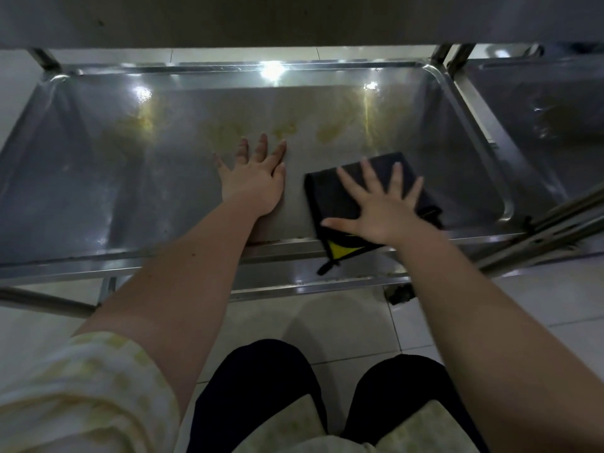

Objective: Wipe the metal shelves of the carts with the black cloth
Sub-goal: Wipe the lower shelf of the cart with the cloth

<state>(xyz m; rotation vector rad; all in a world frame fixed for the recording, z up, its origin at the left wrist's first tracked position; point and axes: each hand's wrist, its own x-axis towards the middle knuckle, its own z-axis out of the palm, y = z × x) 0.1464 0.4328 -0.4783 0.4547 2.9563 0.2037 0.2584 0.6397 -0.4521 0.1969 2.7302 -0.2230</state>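
upper shelf (294,18) overhangs; shelf (98,197) lies open left of the left hand (253,178).

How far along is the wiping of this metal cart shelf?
Nothing looks finished yet: yellowish smears lie across the far half of the stainless steel tray shelf. In hand: the right hand presses the folded black cloth with a yellow corner flat near the front edge; the left hand rests bare beside it. Left: those smears, maybe the neighbouring cart's shelf.

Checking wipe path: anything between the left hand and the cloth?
No. In the head view only bare shelf lies between the left hand and the cloth, which the right hand presses flat.
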